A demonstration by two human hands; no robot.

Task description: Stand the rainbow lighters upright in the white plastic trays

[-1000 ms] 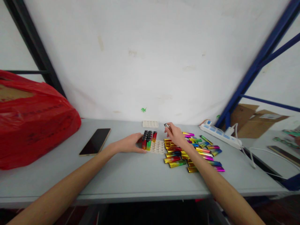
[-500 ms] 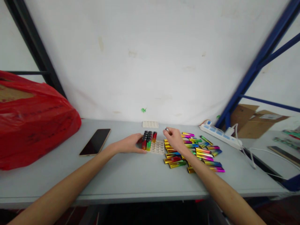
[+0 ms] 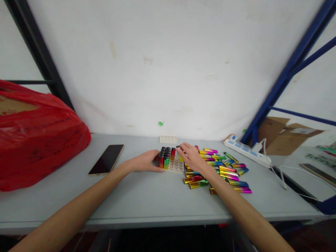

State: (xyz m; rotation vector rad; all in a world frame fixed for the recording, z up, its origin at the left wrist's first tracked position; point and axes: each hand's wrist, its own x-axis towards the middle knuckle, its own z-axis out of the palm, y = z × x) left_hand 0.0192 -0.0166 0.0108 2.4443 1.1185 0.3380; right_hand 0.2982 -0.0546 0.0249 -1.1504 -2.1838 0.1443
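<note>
A pale tray (image 3: pixel 176 167) with rows of round-cornered slots lies on the table. Black-topped lighters (image 3: pixel 164 159) stand upright in its left part, and a red lighter (image 3: pixel 172 154) stands just right of them. My left hand (image 3: pixel 147 161) rests at the tray's left end, thumb and fingers spread apart around that side, its fingertips partly hidden by the lighters. Over the tray's right side, my right hand (image 3: pixel 193 157) pinches a yellow lighter (image 3: pixel 180 158) upright, black top up. Whether its base touches the tray, I cannot tell.
Many shiny coloured lighters (image 3: pixel 228 173) lie heaped on the right. A second pale tray (image 3: pixel 168 139) sits by the wall. A phone (image 3: pixel 107 159) and a red plastic bag (image 3: pixel 44 140) are on the left. A white power strip (image 3: pixel 248 152) and cardboard boxes (image 3: pixel 286 136) stand at right.
My right hand has moved left and slightly down with the lighter, from beside the heap to over the tray. My left hand has stayed in place.
</note>
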